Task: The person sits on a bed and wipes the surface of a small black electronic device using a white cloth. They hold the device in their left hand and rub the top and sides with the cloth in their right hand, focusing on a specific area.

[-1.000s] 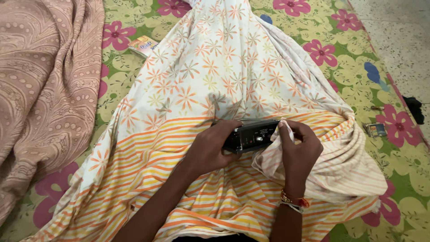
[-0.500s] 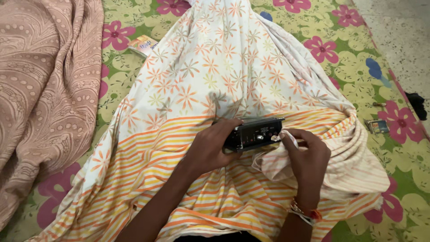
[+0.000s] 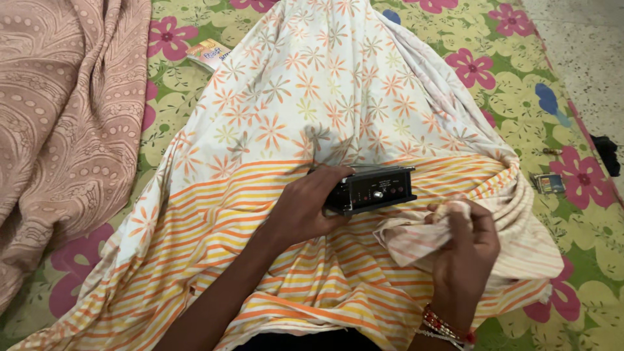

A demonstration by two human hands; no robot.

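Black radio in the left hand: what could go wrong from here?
1. The left hand holds the black radio by one end only, over soft draped cloth; that grip could slip and the radio tip.
2. The right hand has a bunched cloth fold beside the radio's knob; it might snag or turn it.

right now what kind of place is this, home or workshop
Most likely a home, on a bed or floor mattress: a green floral sheet, a pinkish-brown blanket and a draped flower-print cloth. The left hand holds a small black radio-like device; speckled floor shows beyond.
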